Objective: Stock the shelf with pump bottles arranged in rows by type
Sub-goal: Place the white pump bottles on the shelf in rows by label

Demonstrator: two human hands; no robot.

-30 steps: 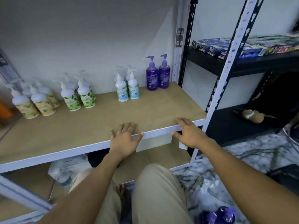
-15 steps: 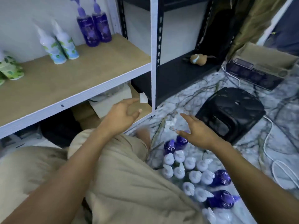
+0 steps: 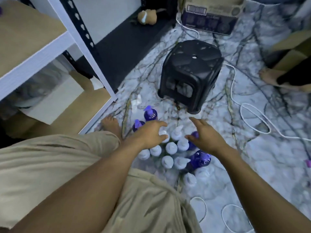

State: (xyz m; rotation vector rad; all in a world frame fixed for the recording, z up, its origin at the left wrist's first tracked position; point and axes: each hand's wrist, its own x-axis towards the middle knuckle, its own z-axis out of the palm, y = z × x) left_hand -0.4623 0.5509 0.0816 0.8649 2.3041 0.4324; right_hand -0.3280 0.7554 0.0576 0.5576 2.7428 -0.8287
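Observation:
Several white pump bottles (image 3: 171, 147) stand clustered on the marble-patterned floor, with purple pump bottles (image 3: 150, 113) at the cluster's far and right edges. My left hand (image 3: 149, 134) hovers over the cluster's left side, fingers spread, holding nothing. My right hand (image 3: 204, 136) hangs open above the right side, partly covering one purple bottle (image 3: 195, 134). Another purple bottle (image 3: 201, 159) lies tilted near my right wrist. The wooden shelf (image 3: 25, 36) shows at the upper left.
A black plastic stool (image 3: 190, 76) stands just beyond the bottles. White cables (image 3: 252, 111) loop across the floor to the right. A cardboard box (image 3: 210, 15) sits at the back. Another person's foot (image 3: 269, 78) is at the right edge. My own foot (image 3: 111, 123) rests by the shelf post.
My view swung from the shelf down to the floor. Both hands left the shelf edge and dropped over the bottle cluster.

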